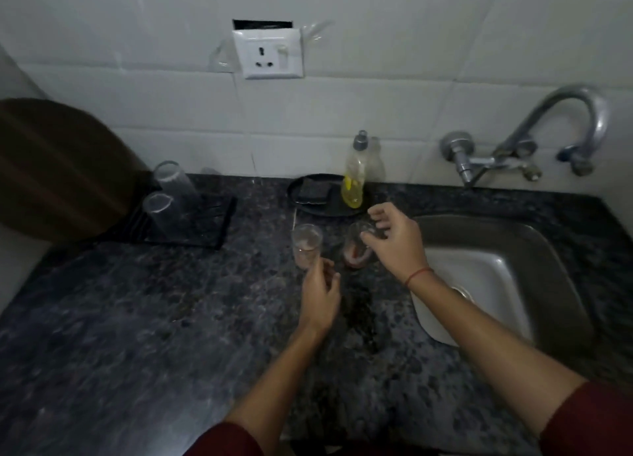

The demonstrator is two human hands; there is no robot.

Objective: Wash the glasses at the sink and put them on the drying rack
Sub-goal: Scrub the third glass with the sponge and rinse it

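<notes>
No legible text, label or number on any object or surface

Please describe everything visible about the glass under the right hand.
The glass is clear and stands upright on the dark stone counter, just left of the sink. Reddish residue shows in its lower half. The right hand reaches over its rim from above, fingers curled around it; whether they grip is unclear.

Drying rack (191, 216) with two glasses (164, 199) sits left, tray (308, 209) behind, sink (548, 250) right, perhaps two glasses (306, 246) between.
</notes>
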